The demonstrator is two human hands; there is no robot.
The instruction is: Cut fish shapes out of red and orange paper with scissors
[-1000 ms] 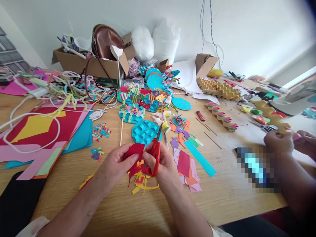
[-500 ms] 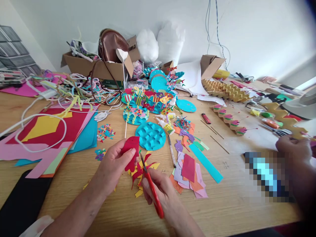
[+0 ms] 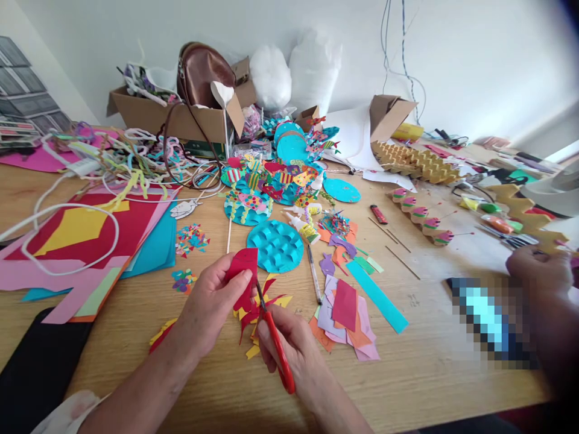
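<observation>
My left hand [image 3: 216, 296] pinches a piece of red paper [image 3: 245, 260] between thumb and fingers, holding it above the table. My right hand [image 3: 289, 337] is closed around red-handled scissors [image 3: 278, 348], whose dark blades point up and meet the right edge of the paper. Beneath the scissors lies a heap of red and yellow paper scraps [image 3: 254, 351]. Just beyond my hands sits a blue disc [image 3: 275, 246] covered with curled paper scales. Part of the scissor handle is hidden by my right fingers.
To the right lie a pen [image 3: 313, 274], a blue paper strip [image 3: 377, 296] and stacked paper pieces [image 3: 344, 307]. Glue bottles [image 3: 304, 229] stand behind. Coloured sheets [image 3: 85, 235] cover the left side. Another person's hand [image 3: 538, 268] holds egg-carton card at far right.
The scissors have moved slightly left and up, bringing their blades against the red paper's edge. The camera view has shifted a little.
</observation>
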